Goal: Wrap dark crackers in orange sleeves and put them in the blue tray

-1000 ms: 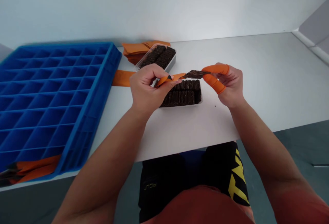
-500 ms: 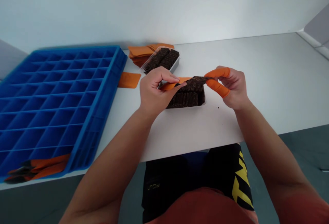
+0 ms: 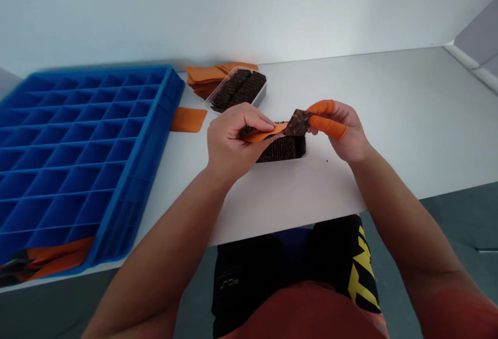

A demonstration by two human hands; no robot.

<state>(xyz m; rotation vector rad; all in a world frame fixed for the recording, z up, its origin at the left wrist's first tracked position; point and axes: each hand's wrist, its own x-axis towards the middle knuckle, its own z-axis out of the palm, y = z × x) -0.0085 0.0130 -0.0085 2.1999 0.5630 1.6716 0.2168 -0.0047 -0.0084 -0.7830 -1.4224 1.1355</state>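
**Dark square and orange sleeve held together over the near tray**

A white table runs across the view. On its left end sits a large blue compartment tray; its cells look bare except for some orange pieces in the near corner.

The left hand is curled nearly shut, thumb and fingertips pinching a flat orange sleeve whose free end points right. The right hand is mostly closed too. Its thumb and forefinger wear orange finger cots and nip one corner of a dark square.

Both hands hover just over a clear tray packed with rows of the same dark pieces. A second clear tray, equally full, stands farther back. Beside it lies a stack of orange sleeves, and a single loose sleeve lies flat near the blue tray's edge.

The dark square is in the air, tilted, with its near edge touching or just at the end of the held sleeve; I cannot tell whether it has gone inside. It looks thin, light and rough-surfaced, and probably brittle, so a gentle grip by an edge or corner suits it better than pressure across the face. The sleeve looks limp and papery and is best held near its mouth.
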